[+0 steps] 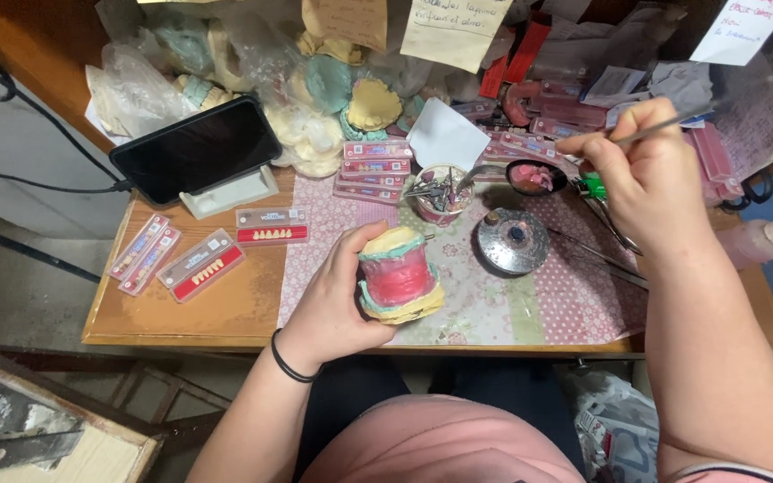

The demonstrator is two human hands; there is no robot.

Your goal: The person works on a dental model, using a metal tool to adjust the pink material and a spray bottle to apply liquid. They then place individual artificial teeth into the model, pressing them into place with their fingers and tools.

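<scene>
Plaster and pink wax: dental model (398,274), two casts stacked, wax between.
Left grip: left hand (337,300) wrapped round model's side, fingers clenched on it, held above tabletop (225,304) edge.
Right grip: right hand (650,174) pinching thin metal instrument (664,127), tip toward small spoon of pink wax (534,177).
Beyond left grip: cup of burs (440,192), round metal burner (513,240).
Outboard of left grip: tooth cards (200,264), phone on stand (197,150).
Handling, judged: moderately heavy, rigid, brittle; wax soft, easily dented.
Hold point, judged: plaster bases, sides only; avoid wax rim.
</scene>
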